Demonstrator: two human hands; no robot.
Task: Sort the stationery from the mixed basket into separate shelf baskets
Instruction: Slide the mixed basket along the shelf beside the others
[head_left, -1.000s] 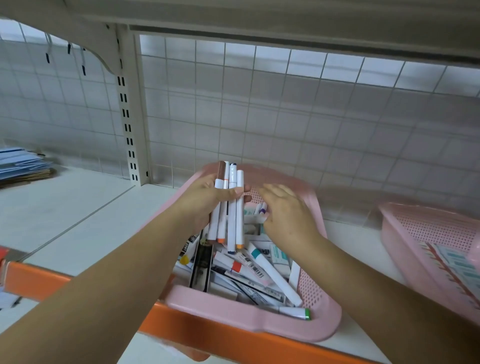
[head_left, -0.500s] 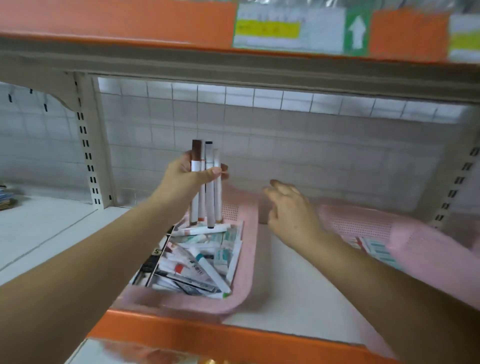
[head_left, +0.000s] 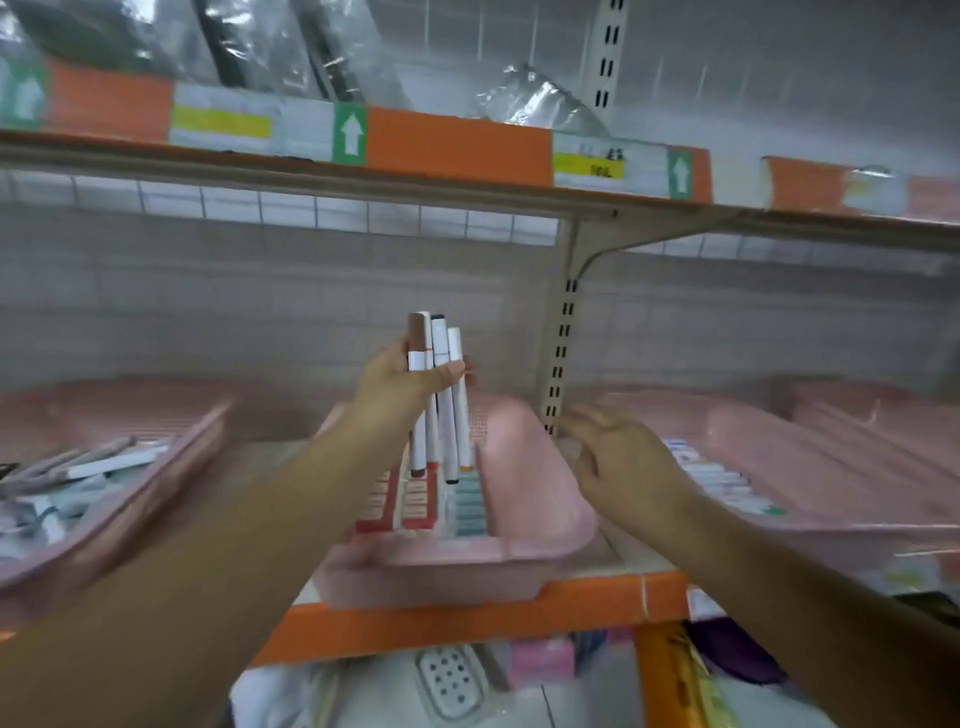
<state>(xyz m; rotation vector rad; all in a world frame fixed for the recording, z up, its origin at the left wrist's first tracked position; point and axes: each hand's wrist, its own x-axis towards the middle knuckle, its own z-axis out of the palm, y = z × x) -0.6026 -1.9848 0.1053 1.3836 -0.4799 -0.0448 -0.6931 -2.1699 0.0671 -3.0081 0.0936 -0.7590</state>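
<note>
My left hand (head_left: 402, 387) grips a bunch of white markers (head_left: 439, 400) upright, their caps brown, black and orange. It holds them above a pink shelf basket (head_left: 535, 499) that contains red and teal packets. My right hand (head_left: 626, 465) hovers with fingers spread and empty, between that basket and another pink basket (head_left: 810, 467) on the right, which holds a row of markers. The mixed pink basket (head_left: 150, 483) with assorted stationery sits at the far left, blurred.
An orange-edged shelf lip (head_left: 467, 618) runs along the front. An upper shelf (head_left: 457, 150) with price labels hangs above. A slotted upright post (head_left: 561, 353) stands between the bays. Goods sit on the lower shelf beneath.
The view swung right: the mixed basket slid to the far left and further baskets came into view. My left hand carried the markers rightward; my right hand stayed spread and empty.
</note>
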